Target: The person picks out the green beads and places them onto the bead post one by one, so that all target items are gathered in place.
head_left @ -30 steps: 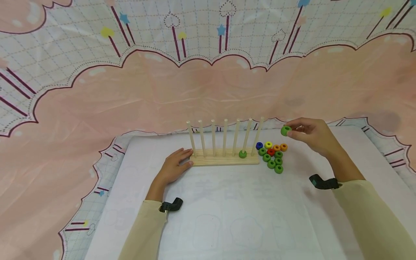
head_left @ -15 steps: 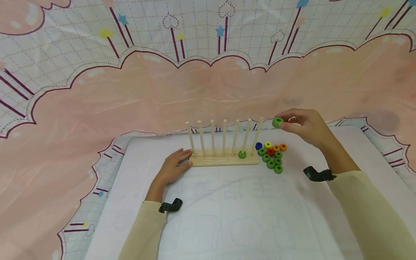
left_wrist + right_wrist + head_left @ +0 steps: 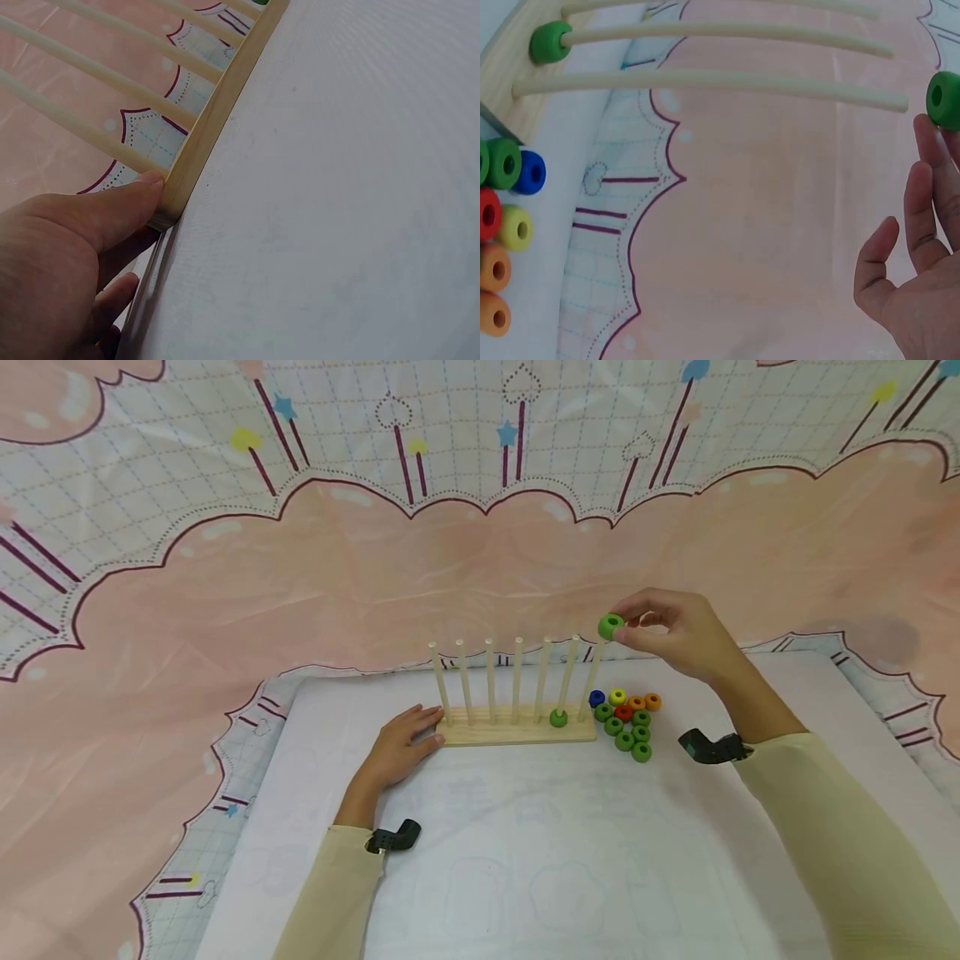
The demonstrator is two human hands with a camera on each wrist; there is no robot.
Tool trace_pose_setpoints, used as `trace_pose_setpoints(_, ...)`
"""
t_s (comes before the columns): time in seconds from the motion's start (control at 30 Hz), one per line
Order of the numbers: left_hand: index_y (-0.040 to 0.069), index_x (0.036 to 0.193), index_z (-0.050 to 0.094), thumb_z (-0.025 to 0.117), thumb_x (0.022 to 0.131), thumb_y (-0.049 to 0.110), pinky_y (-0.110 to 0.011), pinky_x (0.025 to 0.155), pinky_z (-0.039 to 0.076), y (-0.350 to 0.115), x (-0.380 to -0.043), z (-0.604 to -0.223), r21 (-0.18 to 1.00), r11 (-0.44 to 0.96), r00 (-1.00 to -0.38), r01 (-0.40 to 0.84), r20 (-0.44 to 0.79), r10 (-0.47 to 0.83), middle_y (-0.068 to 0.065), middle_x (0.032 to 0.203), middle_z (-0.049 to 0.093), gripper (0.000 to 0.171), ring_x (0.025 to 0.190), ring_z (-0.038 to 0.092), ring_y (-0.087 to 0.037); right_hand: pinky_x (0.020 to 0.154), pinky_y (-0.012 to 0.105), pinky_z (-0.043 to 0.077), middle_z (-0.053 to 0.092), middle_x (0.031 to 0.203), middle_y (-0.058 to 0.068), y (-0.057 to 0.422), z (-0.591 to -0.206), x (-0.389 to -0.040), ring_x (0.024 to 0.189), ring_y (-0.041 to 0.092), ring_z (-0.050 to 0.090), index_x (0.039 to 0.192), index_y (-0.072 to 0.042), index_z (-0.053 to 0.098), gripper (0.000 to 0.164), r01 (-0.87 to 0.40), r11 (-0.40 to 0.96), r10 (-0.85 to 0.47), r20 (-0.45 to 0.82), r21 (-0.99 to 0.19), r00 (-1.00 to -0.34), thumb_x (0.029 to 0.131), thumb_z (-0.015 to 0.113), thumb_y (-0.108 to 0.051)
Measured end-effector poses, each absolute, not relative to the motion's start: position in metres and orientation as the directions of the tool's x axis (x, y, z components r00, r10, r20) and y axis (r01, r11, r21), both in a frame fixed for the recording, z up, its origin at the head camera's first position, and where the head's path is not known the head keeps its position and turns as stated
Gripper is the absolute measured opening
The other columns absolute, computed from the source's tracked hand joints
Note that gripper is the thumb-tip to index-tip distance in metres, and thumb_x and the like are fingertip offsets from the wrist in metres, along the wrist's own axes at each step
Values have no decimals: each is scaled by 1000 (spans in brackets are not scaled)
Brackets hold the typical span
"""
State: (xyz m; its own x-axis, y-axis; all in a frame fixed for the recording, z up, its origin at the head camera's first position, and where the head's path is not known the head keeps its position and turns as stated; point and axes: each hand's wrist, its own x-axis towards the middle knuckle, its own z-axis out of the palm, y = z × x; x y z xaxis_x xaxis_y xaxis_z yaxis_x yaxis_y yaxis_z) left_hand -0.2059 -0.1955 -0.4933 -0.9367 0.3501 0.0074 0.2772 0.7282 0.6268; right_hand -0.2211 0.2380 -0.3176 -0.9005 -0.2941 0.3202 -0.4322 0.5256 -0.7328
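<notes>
A wooden peg rack point(image 3: 517, 731) with several upright pegs stands at the back of the white table. My left hand point(image 3: 400, 747) holds its left end; in the left wrist view the thumb point(image 3: 135, 202) lies at the base's corner beside the end peg. Between thumb and fingertips, my right hand point(image 3: 671, 631) pinches a green bead point(image 3: 611, 627), high up at the tip of the rightmost peg point(image 3: 594, 672). The right wrist view puts this bead just off the peg's end. One green bead point(image 3: 558, 718) sits at the bottom of the second peg from the right.
Right of the rack lies a cluster of loose beads: several green beads point(image 3: 625, 741), a blue bead point(image 3: 597, 698), a yellow bead point(image 3: 617, 697), a red bead point(image 3: 623, 713) and two orange beads point(image 3: 653, 702). Behind the table hangs a patterned pink cloth point(image 3: 450, 585).
My right hand has carried the green bead up and to the left, from beyond the loose beads to the rightmost peg's tip. The left hand has stayed on the rack's end.
</notes>
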Motion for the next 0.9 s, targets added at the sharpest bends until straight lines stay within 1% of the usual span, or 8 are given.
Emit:
trace_pose_setpoints(0.07,15,151,52,64,101,33,-65,124,19,-195,-206,-493,628,728,-937,275,7,348,-7,157,50,54,154,31,-35,96,29,47,69,106,-8,234,-317,-223,101,15,55,116,-12,75,21,-439,513,-301,324,-737,-897,95,72,-14)
trace_pose_setpoints(0.3,15,150,52,64,101,33,-65,124,20,-195,-205,-493,619,734,-937,279,9,349,-7,157,50,54,153,31,-35,97,34,47,69,109,-5,221,-317,-228,102,15,55,115,-13,75,20,-447,494,-322,321,-745,-891,96,72,-17)
trace_pose_setpoints(0.53,15,150,53,65,101,32,-65,124,20,-195,-206,-495,615,737,-938,280,11,347,-7,156,50,54,153,31,-35,97,38,47,69,110,-1,214,-322,-233,101,17,56,114,-11,74,18,-443,455,-344,306,-772,-888,96,71,-15)
trace_pose_setpoints(0.9,15,150,53,65,101,32,-65,124,19,-195,-206,-495,621,734,-938,275,8,345,-6,156,50,54,153,31,-35,94,41,47,70,109,2,207,-330,-235,100,16,56,114,-13,75,19,-423,471,-350,276,-774,-895,96,72,-18)
